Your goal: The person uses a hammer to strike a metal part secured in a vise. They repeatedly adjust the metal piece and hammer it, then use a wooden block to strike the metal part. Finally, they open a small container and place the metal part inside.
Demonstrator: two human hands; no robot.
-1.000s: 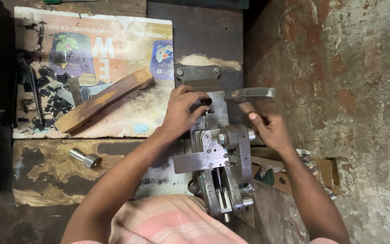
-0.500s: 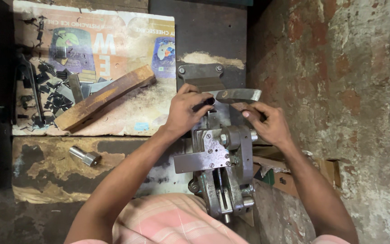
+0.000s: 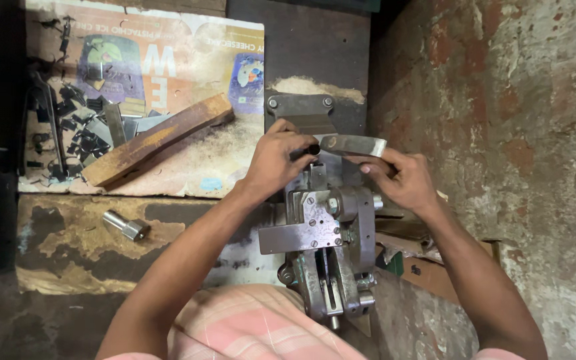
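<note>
A grey metal bench machine (image 3: 331, 237) with bolts and a flat side plate stands in front of me. My left hand (image 3: 276, 160) grips a small black knob at the machine's far end. My right hand (image 3: 400, 179) holds one end of a flat shiny metal strip (image 3: 353, 145), which lies across the machine's top, its other end near my left fingers. A bolted grey steel plate (image 3: 301, 110) sits just beyond both hands.
A wooden block (image 3: 158, 140) and several small dark metal pieces (image 3: 78, 127) lie on printed cardboard (image 3: 188, 67) at the left. A short metal cylinder (image 3: 125, 225) rests on the worn bench. A rough brick wall (image 3: 501, 100) rises close on the right.
The metal strip has moved left toward the machine's top and my left hand. My right hand followed it inward. My left hand stayed on the knob.
</note>
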